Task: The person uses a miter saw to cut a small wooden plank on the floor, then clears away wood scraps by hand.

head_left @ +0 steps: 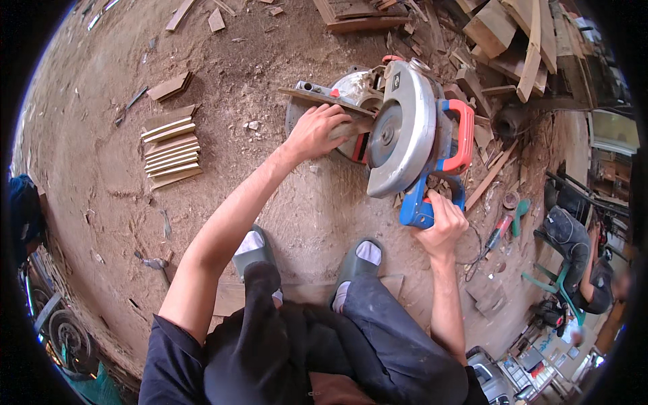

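A miter saw (pixel 405 135) with a grey blade guard, a red carrying handle and a blue grip stands on the dirt floor in front of me. My right hand (pixel 442 221) is wrapped round the blue grip (pixel 413 210). Left of the blade, my left hand (pixel 320 132) holds a short wooden piece (pixel 358 125) on the saw's base, close to the fence. My fingers curl over the wood and hide part of it. The blade's lower edge is out of sight behind the guard.
Cut boards (pixel 172 152) lie stacked at the left, near a hammer (pixel 155 263). Scrap wood (pixel 496 34) is heaped at the far right. An angle grinder (pixel 499 229) lies right of the saw. A person (pixel 574 243) sits farther right on a green chair.
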A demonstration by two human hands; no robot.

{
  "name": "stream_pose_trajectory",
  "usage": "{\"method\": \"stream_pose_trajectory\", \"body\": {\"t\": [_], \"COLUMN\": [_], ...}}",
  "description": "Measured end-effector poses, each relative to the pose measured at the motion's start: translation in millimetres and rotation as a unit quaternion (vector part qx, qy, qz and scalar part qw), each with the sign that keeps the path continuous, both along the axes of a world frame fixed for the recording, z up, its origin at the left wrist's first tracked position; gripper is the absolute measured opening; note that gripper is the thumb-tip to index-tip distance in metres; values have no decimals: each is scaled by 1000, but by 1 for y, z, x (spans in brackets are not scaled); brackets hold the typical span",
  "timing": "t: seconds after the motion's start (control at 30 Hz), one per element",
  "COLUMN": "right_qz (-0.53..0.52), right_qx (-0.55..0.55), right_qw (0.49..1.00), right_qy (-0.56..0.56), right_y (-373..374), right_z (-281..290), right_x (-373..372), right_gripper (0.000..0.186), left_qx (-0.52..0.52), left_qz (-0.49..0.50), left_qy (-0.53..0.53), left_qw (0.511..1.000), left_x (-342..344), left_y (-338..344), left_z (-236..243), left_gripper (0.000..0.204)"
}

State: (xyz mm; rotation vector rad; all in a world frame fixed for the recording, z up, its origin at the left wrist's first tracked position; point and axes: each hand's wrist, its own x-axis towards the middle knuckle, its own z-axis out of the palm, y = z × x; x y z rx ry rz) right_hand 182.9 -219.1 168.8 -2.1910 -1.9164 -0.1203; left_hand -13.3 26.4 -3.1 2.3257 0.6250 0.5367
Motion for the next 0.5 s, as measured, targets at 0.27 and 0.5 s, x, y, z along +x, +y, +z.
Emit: {"method": "stream_pose_trajectory", "body": {"t": [0.27,0.5], "right_qz": [-1,-8], "right_qx": [13,8], "right_qw": [1000,1000], "right_qy": [-12,-13], "right_y": [1,-1], "right_z": [3,-3], "right_x": [-3,-4], "right_gripper": [34,33], "left_qx": [54,92], "left_qz": [35,60], "left_qy": [31,35], "left_qw": [997,993], "left_x": [7,9], "left_y": [-8,-13], "left_z": [4,4], "left_gripper": [44,43]}}
